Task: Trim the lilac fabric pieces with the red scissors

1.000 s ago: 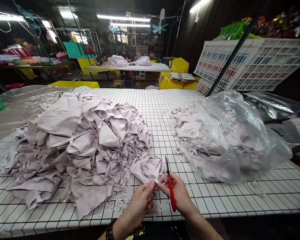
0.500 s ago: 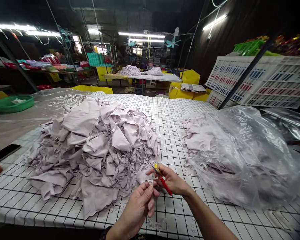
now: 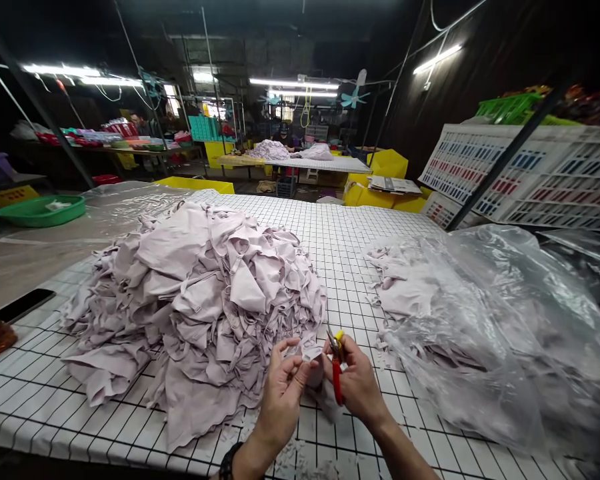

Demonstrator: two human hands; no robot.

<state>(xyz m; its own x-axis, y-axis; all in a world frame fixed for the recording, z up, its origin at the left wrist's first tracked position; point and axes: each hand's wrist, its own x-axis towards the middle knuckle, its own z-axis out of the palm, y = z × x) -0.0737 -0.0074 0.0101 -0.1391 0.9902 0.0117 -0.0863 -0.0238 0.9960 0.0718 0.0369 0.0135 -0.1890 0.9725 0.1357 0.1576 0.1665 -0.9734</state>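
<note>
My left hand is closed, with thumb and fingertips pinching the edge of a pale lilac garment. Part of the cloth hangs between my two hands, and its lower end is blurred. In my right hand is a pair of small scissors with red and yellow on the handles, blades pointing up and away from me. The fingertips of that hand are close to the cloth; whether they grip it too I cannot tell. A large heap of lilac garments lies just beyond and left of my hands.
On the right, clear plastic sheeting partly covers more lilac garments. Small scraps lie on the checked tablecloth near me. A phone and a green basin are at left; white crates stand back right.
My hands have moved slightly right, and more of the garment now hangs between them. The scissors have turned more upright. The whole view has shifted a little.
</note>
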